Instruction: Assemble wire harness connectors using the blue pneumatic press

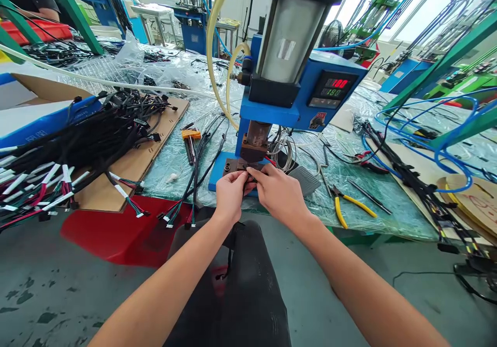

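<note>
My left hand (231,194) and my right hand (278,194) meet at the front of a blue benchtop pneumatic press (267,114). Their fingertips pinch a small black wire connector (250,177) on the press's brown metal die plate (236,166), just below the rust-brown ram (255,141). My fingers hide most of the connector. A black wire harness (196,184) runs from near my left hand toward the lower left, its coloured leads ending in small connectors. A digital controller with red and green readouts (332,85) sits on the press head.
Plastic sheeting (330,202) covers the workbench. Yellow-handled pliers (347,207) and red-handled pliers (367,163) lie to the right. Bundled harnesses (77,147) rest on cardboard (132,165) at left. A seated person's arm (42,13) shows top left, and more machines stand behind.
</note>
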{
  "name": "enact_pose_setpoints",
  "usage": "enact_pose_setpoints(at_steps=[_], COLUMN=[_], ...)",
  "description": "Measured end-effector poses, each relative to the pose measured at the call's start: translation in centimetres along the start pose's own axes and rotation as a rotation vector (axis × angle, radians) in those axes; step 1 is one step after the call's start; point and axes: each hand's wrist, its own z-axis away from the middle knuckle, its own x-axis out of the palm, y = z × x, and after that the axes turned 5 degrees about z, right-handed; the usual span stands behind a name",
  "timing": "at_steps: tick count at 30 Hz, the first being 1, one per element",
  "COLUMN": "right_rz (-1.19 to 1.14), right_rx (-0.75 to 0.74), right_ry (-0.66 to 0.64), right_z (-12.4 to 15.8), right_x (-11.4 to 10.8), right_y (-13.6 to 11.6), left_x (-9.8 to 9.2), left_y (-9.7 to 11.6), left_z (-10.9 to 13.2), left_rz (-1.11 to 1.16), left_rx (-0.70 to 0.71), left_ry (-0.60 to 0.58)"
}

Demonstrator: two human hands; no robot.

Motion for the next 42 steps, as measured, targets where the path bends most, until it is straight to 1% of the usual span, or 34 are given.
enact_pose_setpoints(at_steps=[12, 15, 20, 31, 38, 42], right_rz=[-0.013, -0.019, -0.017, -0.073, -0.058, -0.107], right_rx=[0.023, 0.021, 0.013, 0.021, -0.010, -0.013], right_ry=[-0.033, -0.019, -0.033, 0.030, 0.023, 0.036], right_z=[-0.14, -0.05, 0.00, 0.30, -0.09, 0.13], right_x=[-0.07, -0.02, -0.02, 0.35, 0.26, 0.35], right_y=[-0.26, -0.20, -0.08, 0.30, 0.25, 0.44], left_x=[-0.29, -0.24, -0.20, -0.05, -0.01, 0.14], left_y=[-0.09, -0.05, 0.02, 0.24, 0.33, 0.50], left_z=[-0.03, -0.01, 0.09, 0.23, 0.41, 0.47], left_rz=[-0.031, -0.040, -0.050, -0.027, -0.013, -0.007], left_rx=[0.005, 0.003, 0.003, -0.020, -0.016, -0.029], left_ry=[-0.041, -0.034, -0.023, -0.006, -0.013, 0.002])
